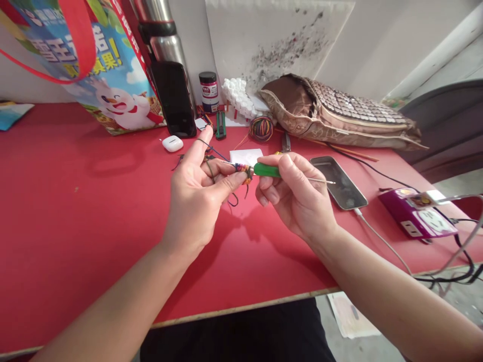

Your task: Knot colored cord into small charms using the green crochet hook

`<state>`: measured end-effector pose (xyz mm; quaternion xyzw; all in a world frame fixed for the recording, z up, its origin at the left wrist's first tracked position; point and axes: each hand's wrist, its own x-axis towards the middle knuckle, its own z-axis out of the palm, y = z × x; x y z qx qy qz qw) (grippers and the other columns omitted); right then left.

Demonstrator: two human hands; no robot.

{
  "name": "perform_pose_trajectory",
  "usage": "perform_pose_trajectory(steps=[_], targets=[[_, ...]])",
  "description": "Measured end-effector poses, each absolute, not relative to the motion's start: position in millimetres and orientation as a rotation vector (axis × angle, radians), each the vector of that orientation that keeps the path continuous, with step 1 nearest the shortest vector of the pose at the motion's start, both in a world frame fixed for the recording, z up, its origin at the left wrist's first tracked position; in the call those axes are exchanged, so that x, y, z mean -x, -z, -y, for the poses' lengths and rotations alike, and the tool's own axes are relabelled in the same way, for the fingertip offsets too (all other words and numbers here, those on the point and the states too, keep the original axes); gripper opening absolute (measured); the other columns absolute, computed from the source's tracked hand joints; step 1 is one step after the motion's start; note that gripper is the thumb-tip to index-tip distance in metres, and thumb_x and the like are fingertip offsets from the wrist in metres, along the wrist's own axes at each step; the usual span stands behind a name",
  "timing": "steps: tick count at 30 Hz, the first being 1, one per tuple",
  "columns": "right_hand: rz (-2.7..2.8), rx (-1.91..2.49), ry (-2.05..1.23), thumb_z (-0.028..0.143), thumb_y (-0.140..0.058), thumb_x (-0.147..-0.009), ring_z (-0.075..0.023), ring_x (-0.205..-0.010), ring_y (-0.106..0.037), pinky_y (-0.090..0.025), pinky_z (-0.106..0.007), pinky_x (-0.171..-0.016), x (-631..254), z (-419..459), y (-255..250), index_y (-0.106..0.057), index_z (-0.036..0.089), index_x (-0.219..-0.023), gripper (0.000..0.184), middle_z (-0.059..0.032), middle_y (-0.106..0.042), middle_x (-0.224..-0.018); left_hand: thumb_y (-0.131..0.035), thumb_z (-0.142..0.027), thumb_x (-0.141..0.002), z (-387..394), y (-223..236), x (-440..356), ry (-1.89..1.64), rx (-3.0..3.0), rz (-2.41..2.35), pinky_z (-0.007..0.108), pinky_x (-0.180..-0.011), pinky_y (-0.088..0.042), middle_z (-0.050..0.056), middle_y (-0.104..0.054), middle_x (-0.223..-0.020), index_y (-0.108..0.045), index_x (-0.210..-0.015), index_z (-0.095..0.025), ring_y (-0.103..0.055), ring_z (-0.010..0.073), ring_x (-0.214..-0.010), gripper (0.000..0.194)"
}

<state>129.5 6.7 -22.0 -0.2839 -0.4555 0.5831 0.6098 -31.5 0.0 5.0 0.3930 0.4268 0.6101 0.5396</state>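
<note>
Pinches a small multicoloured stitched piece point(244, 167) between thumb and fingers of the left hand point(196, 193), held up over the red desk point(94, 216), between both hands. Raises one left finger, with a dark blue strand point(213, 147) slanting from it down toward the piece. Dangles a loose dark thread end point(234, 202) underneath.

Grips a green-handled hook point(266, 170) in the right hand point(300, 193), fingers clamped round the handle. Points one metal end leftward at the piece, through it or along it, cannot tell which, and the other end out to the right, over a phone point(339, 182) lying on the desk with a white cable point(381, 241) plugged in.

Just beyond the hands, a folded white paper point(245, 156), pliers point(286, 143) and a coil of coloured cord point(261, 129). Farther back, a jar with a black lid point(209, 93), a white beaded object point(239, 98) and a brown bag point(347, 108). To the left, a white earphone case point(172, 144), a black phone point(175, 100) propped upright before a steel flask point(160, 12), and a printed carrier bag point(124, 103). At far right, a purple power socket point(418, 213).
</note>
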Motion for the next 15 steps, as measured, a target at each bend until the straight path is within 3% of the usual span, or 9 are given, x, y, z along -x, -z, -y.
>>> perform_pose_trajectory(steps=[10,15], targets=[[1.017,0.639,-1.39,0.051,-0.081,-0.097,-0.0104,-0.057,-0.057,-0.058,-0.029,-0.06,-126.2,-4.4,27.0,-0.087,0.027,-0.104,0.025,0.0017,-0.071,-0.076,-0.087,-0.004,-0.075,1.6,-5.2,30.2,-1.4,-0.861,-1.005,0.023,-0.055,-0.047,-0.006,-0.07,-0.076,-0.056,-0.16,-0.024,-0.067,0.0118,-0.066,0.092],[1.041,0.67,-1.326,0.053,-0.081,-0.097,-0.0114,-0.057,-0.057,-0.058,-0.031,-0.059,-126.2,-2.1,22.5,-0.086,0.027,-0.104,0.027,0.0016,-0.07,-0.075,-0.087,-0.007,-0.078,2.5,-2.4,28.6,-1.424,-0.943,-0.987,0.026,-0.061,-0.052,-0.005,-0.073,-0.078,-0.064,-0.153,-0.028,-0.068,0.013,-0.069,0.081]])
